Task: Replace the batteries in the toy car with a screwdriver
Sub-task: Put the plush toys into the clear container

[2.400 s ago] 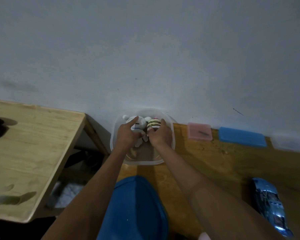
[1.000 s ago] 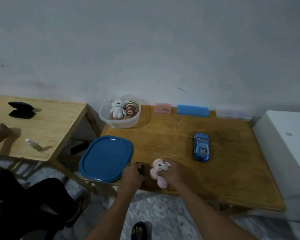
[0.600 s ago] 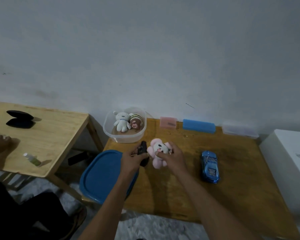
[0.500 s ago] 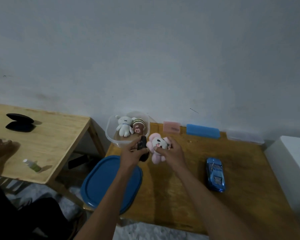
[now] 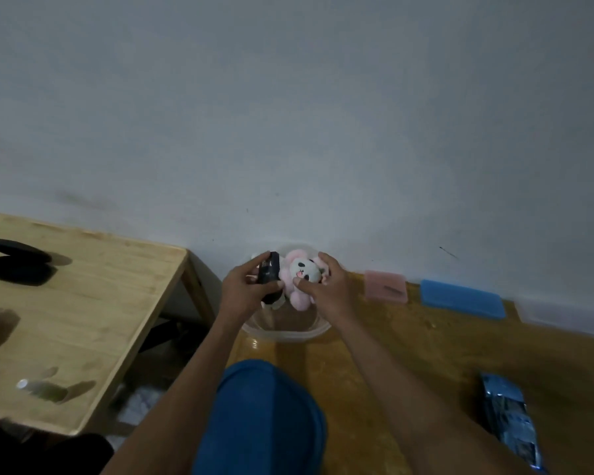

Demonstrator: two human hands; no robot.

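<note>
The blue toy car (image 5: 510, 423) lies on the brown wooden table (image 5: 408, 365) at the lower right, away from both hands. My left hand (image 5: 244, 291) grips a small black object (image 5: 269, 273) over the clear plastic tub (image 5: 288, 332) at the table's back edge. My right hand (image 5: 326, 289) holds a pink plush toy (image 5: 300, 279) right beside it, above the same tub. The tub's other contents are hidden behind my hands. No screwdriver or batteries show.
A blue lid (image 5: 264, 419) lies near me on the table. A pink case (image 5: 386, 285), a blue case (image 5: 462, 299) and a clear case (image 5: 559, 315) line the wall. A lighter side table (image 5: 83, 303) at left holds a black case (image 5: 16, 262) and a small bottle (image 5: 40, 389).
Both hands lifted the black object and pink plush from the table's front edge and carried them forward over the tub. The view moved closer to the wall.
</note>
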